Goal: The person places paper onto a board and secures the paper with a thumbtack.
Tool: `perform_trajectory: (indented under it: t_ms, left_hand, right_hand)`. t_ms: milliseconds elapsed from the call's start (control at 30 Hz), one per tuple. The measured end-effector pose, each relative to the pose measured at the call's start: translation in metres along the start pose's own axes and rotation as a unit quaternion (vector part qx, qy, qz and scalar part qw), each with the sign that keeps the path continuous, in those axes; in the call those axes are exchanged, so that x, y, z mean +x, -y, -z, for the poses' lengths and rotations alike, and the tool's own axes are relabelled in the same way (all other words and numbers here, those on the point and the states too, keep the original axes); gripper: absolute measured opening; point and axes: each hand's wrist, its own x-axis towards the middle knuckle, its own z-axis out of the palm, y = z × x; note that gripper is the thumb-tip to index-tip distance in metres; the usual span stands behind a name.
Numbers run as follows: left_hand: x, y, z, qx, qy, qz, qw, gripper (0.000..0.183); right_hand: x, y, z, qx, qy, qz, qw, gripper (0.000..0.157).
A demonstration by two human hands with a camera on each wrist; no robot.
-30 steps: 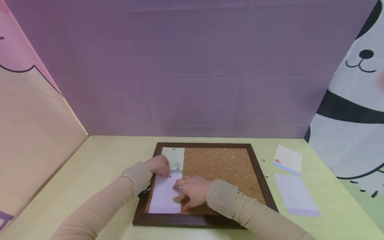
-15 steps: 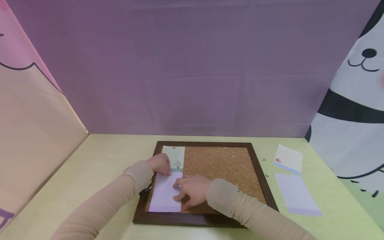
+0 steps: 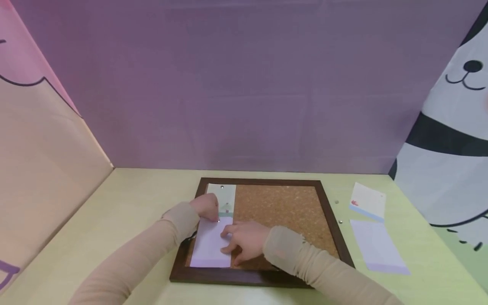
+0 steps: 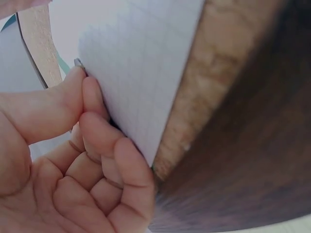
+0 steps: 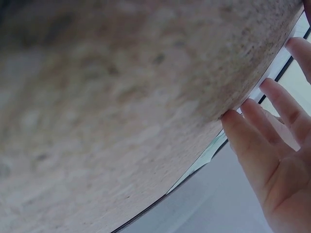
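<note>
A lilac sheet of paper [image 3: 207,250] lies on the left side of a framed corkboard [image 3: 278,216], just below a pale green-and-white note [image 3: 225,195]. At the lilac sheet's top edge is a small metal thumbtack [image 4: 79,63], at the tip of my left thumb. My left hand [image 3: 207,206] pinches it between thumb and forefinger, the other fingers curled. With its fingers spread, my right hand [image 3: 248,239] rests over the sheet's right edge and the cork. In the right wrist view its fingertips [image 5: 231,116] touch the surface.
To the board's right lie a white note [image 3: 367,201] with a blue edge and a second lilac sheet [image 3: 377,245]. Two loose tacks, one silver [image 3: 340,222], lie beside the frame. Another tack [image 3: 222,187] sits atop the green note. A purple backdrop [image 3: 244,93] stands behind the table.
The head view has shifted slightly. My left hand has edged over the tack, now covering more of it. My right hand and the papers keep their places.
</note>
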Motion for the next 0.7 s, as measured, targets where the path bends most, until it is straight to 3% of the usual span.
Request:
perform_trajectory:
  t_ms: [700]
  left_hand:
    - [-0.0033,0.0026,-0.0003,-0.01,-0.008,-0.014,0.9998,0.017]
  right_hand:
    - [-0.0004,0.0016,0.0027,0.002,0.006,-0.002,1.0,0.038]
